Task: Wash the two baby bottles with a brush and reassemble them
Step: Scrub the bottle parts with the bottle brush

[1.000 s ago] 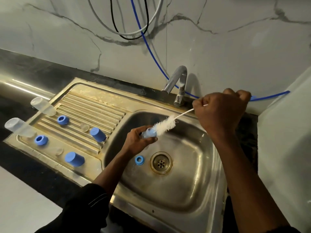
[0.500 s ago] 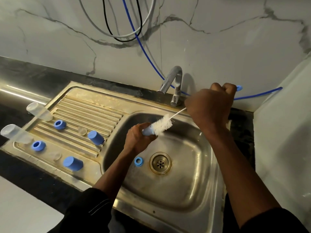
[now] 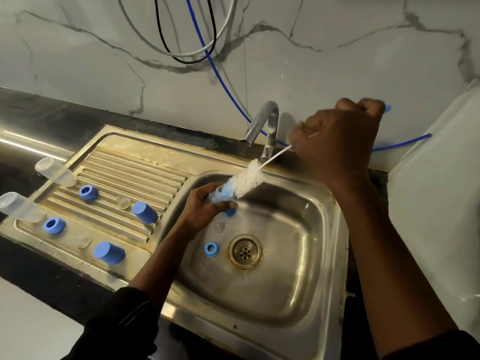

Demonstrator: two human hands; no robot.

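Over the sink basin (image 3: 298, 281), my left hand (image 3: 205, 211) grips a small clear baby bottle (image 3: 220, 196) tilted up to the right. My right hand (image 3: 337, 144) grips the thin white handle of the bottle brush (image 3: 246, 180), whose white bristles enter the bottle's mouth. Two more clear bottles (image 3: 55, 174) (image 3: 22, 206) lie on the drainboard's left edge. A blue ring (image 3: 211, 249) and a clear nipple (image 3: 219, 226) lie in the basin near the drain.
On the ribbed drainboard (image 3: 135, 165) sit two blue rings (image 3: 88, 192) (image 3: 54, 226), two blue caps (image 3: 144, 213) (image 3: 109, 253) and two clear nipples (image 3: 124, 202) (image 3: 83, 241). The tap (image 3: 259, 123) stands behind the basin. A blue hose (image 3: 207, 55) and cables hang on the marble wall.
Both hands keep their grips. The brush has shifted slightly at the bottle's mouth, and my right hand sits a little higher by the tap.
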